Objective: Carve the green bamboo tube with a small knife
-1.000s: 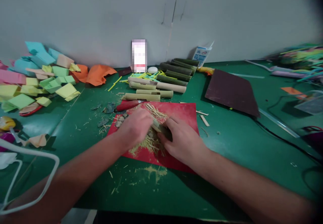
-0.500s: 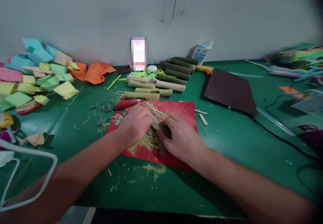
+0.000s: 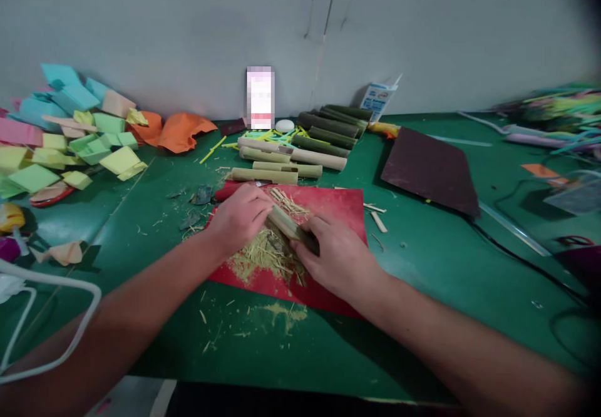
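Observation:
My right hand (image 3: 340, 254) is wrapped round the lower right end of a short bamboo tube (image 3: 284, 221), which lies slantwise over a red sheet (image 3: 333, 204). At the tube's upper left end is my left hand (image 3: 241, 213), its fingers bent and pressed together against that end. Whatever those fingers pinch is hidden. Under the tube, pale shavings and dust (image 3: 263, 257) cover part of the sheet. A red handle-like piece (image 3: 226, 190) lies just behind my left hand, partly covered by it.
Cut bamboo pieces (image 3: 265, 175) lie in rows behind the sheet, with darker green tubes (image 3: 328, 126) further back. Folded coloured papers (image 3: 77, 148) are heaped at left. A dark brown sheet (image 3: 429, 169) and a black cable (image 3: 516, 251) lie at right. A phone (image 3: 260, 97) leans on the wall.
My left hand has slid up and left along the bamboo tube, uncovering more of its surface. My right hand keeps its hold in nearly the same place. The view has shifted slightly.

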### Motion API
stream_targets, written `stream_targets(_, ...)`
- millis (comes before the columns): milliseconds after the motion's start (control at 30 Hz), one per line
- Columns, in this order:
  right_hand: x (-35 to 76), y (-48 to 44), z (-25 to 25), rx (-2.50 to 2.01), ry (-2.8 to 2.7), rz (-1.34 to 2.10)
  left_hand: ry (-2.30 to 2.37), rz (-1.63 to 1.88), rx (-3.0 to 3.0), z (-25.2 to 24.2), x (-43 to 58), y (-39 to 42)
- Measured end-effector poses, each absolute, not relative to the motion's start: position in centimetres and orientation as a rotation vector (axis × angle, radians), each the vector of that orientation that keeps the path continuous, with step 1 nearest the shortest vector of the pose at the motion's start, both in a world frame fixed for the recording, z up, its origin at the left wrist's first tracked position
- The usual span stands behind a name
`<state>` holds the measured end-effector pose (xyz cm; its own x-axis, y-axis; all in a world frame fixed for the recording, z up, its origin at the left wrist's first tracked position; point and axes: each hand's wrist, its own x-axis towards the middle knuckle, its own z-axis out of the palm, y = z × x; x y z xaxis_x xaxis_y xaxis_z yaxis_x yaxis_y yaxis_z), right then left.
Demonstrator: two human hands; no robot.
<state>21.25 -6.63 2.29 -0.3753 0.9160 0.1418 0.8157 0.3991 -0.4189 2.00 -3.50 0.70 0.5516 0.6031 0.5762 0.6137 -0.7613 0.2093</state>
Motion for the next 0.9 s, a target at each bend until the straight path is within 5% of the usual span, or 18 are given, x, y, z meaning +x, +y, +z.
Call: stream_targets(900, 21.4, -6.4, 1.9, -1.461, -2.29, 0.44, -1.257, -1.06, -2.843, 1.0, 1.9, -4.3)
